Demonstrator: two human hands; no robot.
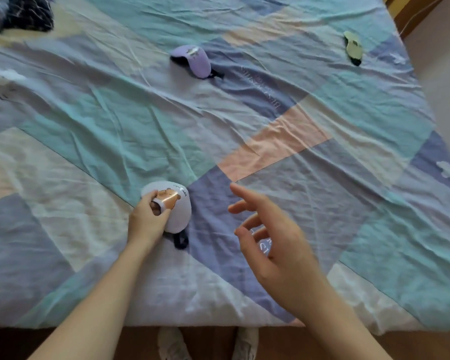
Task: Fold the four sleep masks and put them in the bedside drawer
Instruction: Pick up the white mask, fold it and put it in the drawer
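My left hand (pixel 148 220) grips a folded white sleep mask (pixel 178 211) with a brown capybara print, held on the bed near the front edge; its black strap trails below it. My right hand (pixel 273 237) hovers to the right of that mask, fingers spread, holding nothing. A purple sleep mask (pixel 195 61) with a black strap lies unfolded farther back in the middle of the bed. A green sleep mask (pixel 352 48) lies at the far right. No fourth mask and no drawer are in view.
The bed is covered with a wrinkled patchwork sheet (pixel 270 120) in teal, lilac, pink and white. A dark fuzzy bundle (pixel 24 11) sits at the far left corner. Wooden floor and my feet (pixel 172 344) show below the bed's front edge.
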